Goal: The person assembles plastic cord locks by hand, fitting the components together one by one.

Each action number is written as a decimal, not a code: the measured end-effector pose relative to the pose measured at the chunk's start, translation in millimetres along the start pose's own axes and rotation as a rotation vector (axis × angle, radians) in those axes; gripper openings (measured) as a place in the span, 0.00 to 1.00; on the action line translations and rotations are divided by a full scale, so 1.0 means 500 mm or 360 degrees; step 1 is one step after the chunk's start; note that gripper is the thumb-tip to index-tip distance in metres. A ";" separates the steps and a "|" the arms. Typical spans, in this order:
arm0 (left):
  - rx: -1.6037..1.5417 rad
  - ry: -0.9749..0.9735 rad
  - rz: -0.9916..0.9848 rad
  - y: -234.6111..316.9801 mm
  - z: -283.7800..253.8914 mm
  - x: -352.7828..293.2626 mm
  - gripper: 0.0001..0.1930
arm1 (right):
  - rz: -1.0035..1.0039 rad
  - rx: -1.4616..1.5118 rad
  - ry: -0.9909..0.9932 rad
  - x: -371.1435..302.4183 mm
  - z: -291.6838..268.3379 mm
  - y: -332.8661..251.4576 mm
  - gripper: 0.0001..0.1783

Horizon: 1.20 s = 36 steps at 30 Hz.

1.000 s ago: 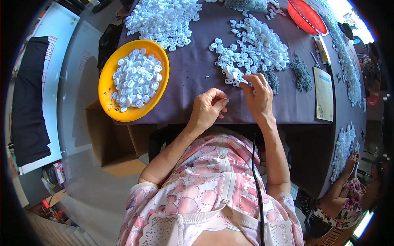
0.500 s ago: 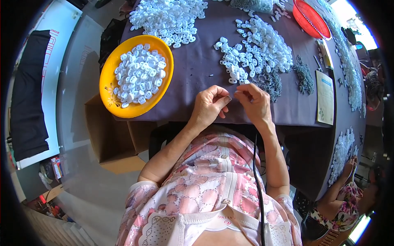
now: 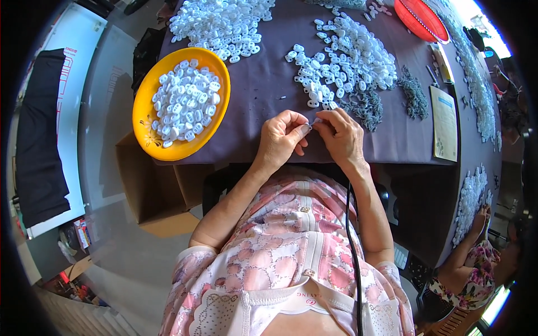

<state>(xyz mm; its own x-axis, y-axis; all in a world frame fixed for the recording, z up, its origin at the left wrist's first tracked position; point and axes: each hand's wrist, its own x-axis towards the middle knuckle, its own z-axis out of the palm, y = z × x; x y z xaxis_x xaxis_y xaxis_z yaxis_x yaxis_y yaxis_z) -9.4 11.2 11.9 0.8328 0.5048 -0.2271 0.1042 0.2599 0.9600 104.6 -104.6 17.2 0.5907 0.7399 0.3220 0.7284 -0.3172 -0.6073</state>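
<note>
My left hand (image 3: pixel 281 139) is closed in a pinch at the table's front edge, with a tiny dark bit at its fingertips that is too small to name. Almost touching it, my right hand (image 3: pixel 342 139) pinches a small whitish piece, partly hidden by the fingers. Just beyond my hands lies a loose pile of white oval plastic pieces with two holes (image 3: pixel 361 56). A tangled heap of small grey-green parts (image 3: pixel 365 109) sits beside my right hand. To my left, a yellow oval tray (image 3: pixel 219 115) holds many of the white pieces (image 3: pixel 185 101).
Another white pile (image 3: pixel 224 25) lies at the far left of the dark tablecloth (image 3: pixel 252 84). Rightward are a second grey-green heap (image 3: pixel 413 95), a paper booklet (image 3: pixel 443 123) and a red basket (image 3: pixel 420 21). An open cardboard box (image 3: pixel 148 185) stands below the tray. Another person (image 3: pixel 468 263) sits at right.
My right hand has moved left, bringing its fingertips up to those of my left hand. The tray and piles appear slightly shifted as the view moved.
</note>
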 end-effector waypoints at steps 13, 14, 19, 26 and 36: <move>-0.0032 -0.0012 0.0041 -0.004 -0.004 0.002 0.05 | -0.0146 0.0222 0.0021 -0.045 -0.041 0.019 0.16; -0.0034 -0.0010 0.0048 -0.005 -0.004 0.002 0.05 | -0.0145 0.0223 0.0020 -0.047 -0.041 0.019 0.16; 0.0004 -0.0005 0.0052 -0.005 -0.002 0.002 0.05 | -0.0023 0.0216 -0.0022 -0.044 -0.040 0.011 0.16; 0.0003 0.0012 0.0034 -0.005 -0.002 0.002 0.05 | -0.0387 0.0020 -0.0426 -0.003 -0.051 -0.006 0.19; -0.0034 0.0009 0.0011 -0.003 -0.002 -0.001 0.06 | 0.0122 0.0184 -0.0189 -0.020 -0.053 -0.019 0.03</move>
<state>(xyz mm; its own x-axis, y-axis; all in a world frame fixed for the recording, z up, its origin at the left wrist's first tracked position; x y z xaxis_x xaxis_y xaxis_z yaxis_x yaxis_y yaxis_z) -10.4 11.5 10.5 0.8303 0.5114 -0.2216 0.0870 0.2738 0.9578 100.9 -124.8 38.9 0.5927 0.7832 0.1880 0.6343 -0.3101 -0.7082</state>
